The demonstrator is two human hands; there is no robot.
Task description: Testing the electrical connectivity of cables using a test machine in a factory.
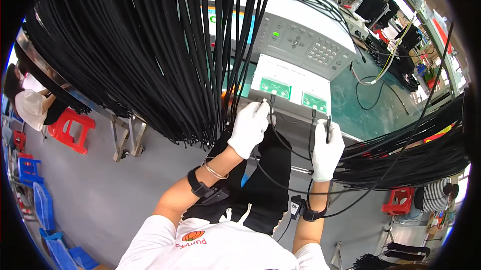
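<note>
Both my hands wear white gloves and are at the front of a white test fixture (295, 77) with two green circuit boards. My left hand (249, 128) is pinched closed by the left board (274, 87), apparently on a black cable, whose end is mostly hidden by the fingers. Beside its fingertips, a black plug (272, 98) sits at that board's socket. My right hand (326, 152) is closed around a second black cable's plug (328, 123), pointing up. Just left of it, another black plug (314, 113) meets the right board (314, 101).
A grey tester (300, 44) with keypad stands behind the fixture on a green bench top (386, 114). A thick curtain of black cables (125, 54) hangs at the left; another bundle (401, 165) lies at the right. Red stools (72, 129) and seated people are farther off.
</note>
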